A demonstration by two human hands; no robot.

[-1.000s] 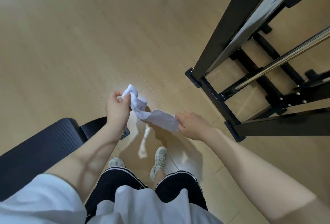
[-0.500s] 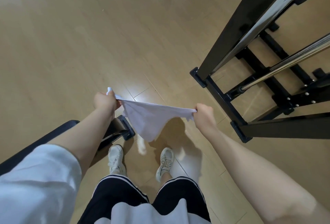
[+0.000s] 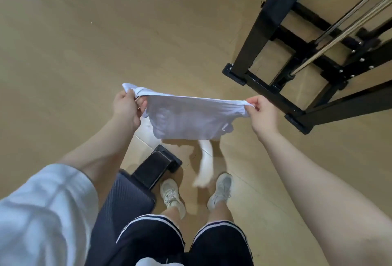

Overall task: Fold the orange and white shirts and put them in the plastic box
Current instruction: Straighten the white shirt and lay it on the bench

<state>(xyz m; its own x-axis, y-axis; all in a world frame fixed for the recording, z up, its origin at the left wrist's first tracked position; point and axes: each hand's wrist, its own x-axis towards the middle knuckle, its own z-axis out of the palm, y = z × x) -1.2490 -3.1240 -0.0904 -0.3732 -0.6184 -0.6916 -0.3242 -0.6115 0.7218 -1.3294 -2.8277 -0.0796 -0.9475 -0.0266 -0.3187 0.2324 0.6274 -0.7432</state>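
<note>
— Wooden floor fills the view as we stand over it, with the black metal rack off to our right and the padded bench by our left leg.

— And the white shirt?

— Up in the air between our hands, above the floor in front of our sneakers. A second ago it was a crumpled wad with our hands close together; now we've pulled them well apart and the top edge is stretched taut, the body hanging flat below.

— Grips?

— Our left hand has its fingers curled round one bunched corner; our right hand pinches the other corner between thumb and fingertips. Both are clamped on the cloth.

— So what does that buy us?

— We'd judge the shirt is now opened out and ready for its first fold. Nothing is folded yet, and we can't see the orange shirt or the plastic box from here.
</note>
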